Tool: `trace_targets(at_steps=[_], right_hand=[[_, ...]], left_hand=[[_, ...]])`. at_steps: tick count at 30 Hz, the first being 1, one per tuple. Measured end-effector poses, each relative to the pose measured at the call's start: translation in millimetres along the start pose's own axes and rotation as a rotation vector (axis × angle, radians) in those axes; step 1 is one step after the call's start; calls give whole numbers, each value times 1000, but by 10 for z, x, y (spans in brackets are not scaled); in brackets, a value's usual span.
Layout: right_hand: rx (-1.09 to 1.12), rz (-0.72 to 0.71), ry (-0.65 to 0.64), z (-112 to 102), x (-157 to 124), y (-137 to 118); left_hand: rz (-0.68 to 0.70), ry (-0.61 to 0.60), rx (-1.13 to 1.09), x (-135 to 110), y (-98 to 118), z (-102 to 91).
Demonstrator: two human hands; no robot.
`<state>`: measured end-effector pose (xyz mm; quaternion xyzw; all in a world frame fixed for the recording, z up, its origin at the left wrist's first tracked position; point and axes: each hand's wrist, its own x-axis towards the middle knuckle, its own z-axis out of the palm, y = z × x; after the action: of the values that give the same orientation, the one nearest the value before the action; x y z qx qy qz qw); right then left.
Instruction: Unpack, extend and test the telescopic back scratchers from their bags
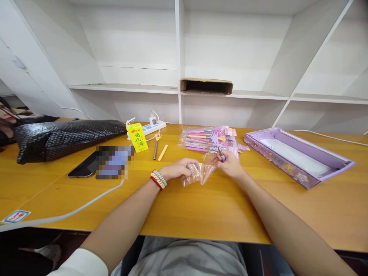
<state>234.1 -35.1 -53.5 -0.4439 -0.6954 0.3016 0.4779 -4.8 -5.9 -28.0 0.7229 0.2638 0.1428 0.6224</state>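
Note:
My left hand is closed on a clear plastic bag, which hangs crumpled just above the table. In my right hand is a small back scratcher with a purple hand-shaped head and a metal shaft; the head points up and away from me. Behind my hands lies a pile of wrapped back scratchers in clear bags with pink cards. Left of the pile rest an unwrapped yellow-headed back scratcher and a separate yellow handle.
A purple open box sits at the right. Toward the left are a yellow drink carton, a power strip, a phone and a black bubble-wrapped parcel. A white cable crosses the table. A cardboard box is on the shelf.

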Motion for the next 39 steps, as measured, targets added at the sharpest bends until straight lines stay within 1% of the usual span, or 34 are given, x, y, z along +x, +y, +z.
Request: trace_targets(at_steps=[2,4,7,9,10,12,14,17,18,20,22,24,27,29,31,34,37,39], right_hand=[[-17,13,4,-9,-2,5],[-52,31,10,-2,-8,-3],[-141,27,57,32,-11,-35],[-190,13,96,51,-8,-58],[-206,11,109,54,-6,-69],[-220,25,117,48,-4,-84],[-195,62,76,30,-7,-87],[-175,108,-59,6,-10,-64],[-204,105,-77,2,-7,-51],[-309,77,-52,0,5,-20],[-410,50,26,-5,24,13],[-476,54,96,-23,44,44],[-551,99,169,-75,63,78],[-600,122,200,-111,66,86],[-635,129,215,-129,64,81],[-656,124,202,-113,57,56],[-652,135,190,-65,50,27],[-652,144,198,-36,46,14]], left_hand=[[63,111,-58,22,-31,-32],[152,259,-77,65,-58,-61],[234,579,8,143,-99,-98],[248,806,140,177,-125,-123],[249,890,214,185,-135,-138],[241,1000,344,184,-147,-172],[232,1084,423,171,-146,-207],[244,1206,451,152,-131,-247],[254,1243,452,147,-124,-252],[285,1315,475,139,-109,-254],[334,1386,521,133,-96,-252],[373,1451,531,128,-91,-261],[352,1512,460,125,-105,-313],[323,1508,436,125,-127,-359],[306,1465,493,127,-152,-390],[239,1389,703,136,-184,-373],[115,1394,906,150,-193,-286],[74,1389,988,156,-178,-217]])
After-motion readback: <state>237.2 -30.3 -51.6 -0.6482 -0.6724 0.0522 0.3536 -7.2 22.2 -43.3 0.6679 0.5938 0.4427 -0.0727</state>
